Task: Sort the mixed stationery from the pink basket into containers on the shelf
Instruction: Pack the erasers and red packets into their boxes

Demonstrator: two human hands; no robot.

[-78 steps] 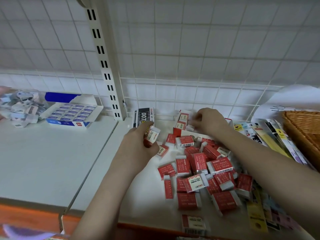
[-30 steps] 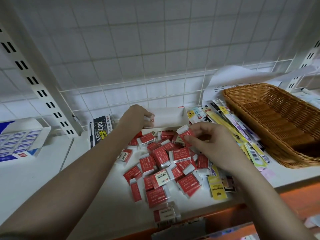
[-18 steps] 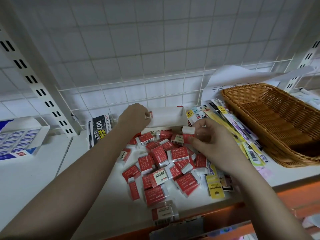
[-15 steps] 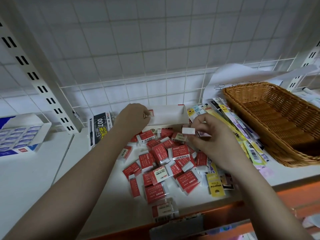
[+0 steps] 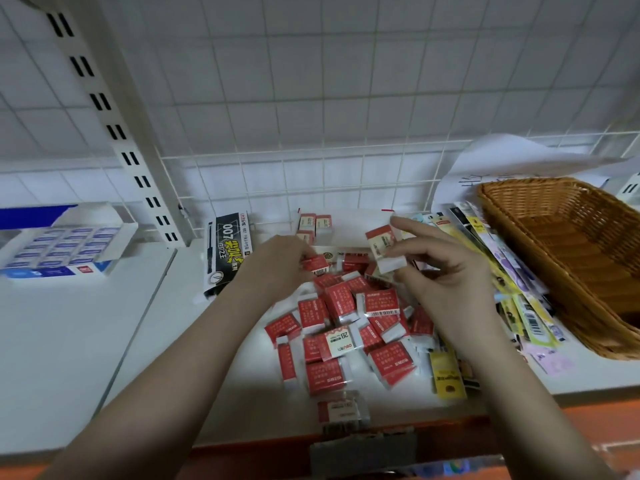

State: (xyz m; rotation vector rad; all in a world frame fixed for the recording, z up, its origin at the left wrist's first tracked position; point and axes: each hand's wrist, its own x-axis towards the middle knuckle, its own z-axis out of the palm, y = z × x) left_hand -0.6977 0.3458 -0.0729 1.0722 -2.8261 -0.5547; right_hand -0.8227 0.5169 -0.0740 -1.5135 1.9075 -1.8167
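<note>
Right hand (image 5: 446,271) raised over the pile, pinching one eraser (image 5: 382,249) between thumb and fingers. Left hand (image 5: 277,268) curled down at the pile's back edge, fingertips closed on a red eraser (image 5: 316,264). Loose erasers (image 5: 346,327) heaped between the forearms on a white shelf (image 5: 86,341), one reading "2B". Behind, a white box (image 5: 346,226) with a few erasers stood inside at its left end. Left of that, a black pack (image 5: 227,251) marked "007". Far left, an open box of blue erasers (image 5: 62,244). Right, flat packets (image 5: 502,271) fanned beside a wicker basket (image 5: 568,251). White wire grid and tiled wall behind; orange shelf edge in front.
</note>
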